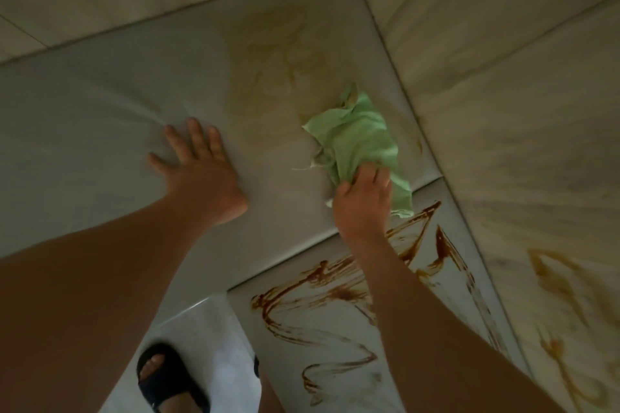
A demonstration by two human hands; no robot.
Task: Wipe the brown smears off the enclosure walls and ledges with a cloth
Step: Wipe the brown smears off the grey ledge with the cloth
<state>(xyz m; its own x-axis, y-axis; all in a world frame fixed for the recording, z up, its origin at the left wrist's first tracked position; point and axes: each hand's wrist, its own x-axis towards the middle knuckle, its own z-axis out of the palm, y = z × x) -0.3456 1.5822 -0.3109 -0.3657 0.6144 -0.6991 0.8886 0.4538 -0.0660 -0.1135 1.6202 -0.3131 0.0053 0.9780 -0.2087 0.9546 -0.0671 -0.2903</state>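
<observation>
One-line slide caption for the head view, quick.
Right hand grips green cloth on the faintly smeared ledge; left hand presses flat beside it.

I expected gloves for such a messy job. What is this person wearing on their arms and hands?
Nothing. The left hand and right hand are ungloved, and the left forearm and right forearm show no sleeve. No watch, bracelet or ring shows. The only wear in view is a dark open-toed sandal.

Cloth (pixel 355 141) on ledge (pixel 100 117), left hand (pixel 201 174) beside; smears (pixel 322 298) below
</observation>
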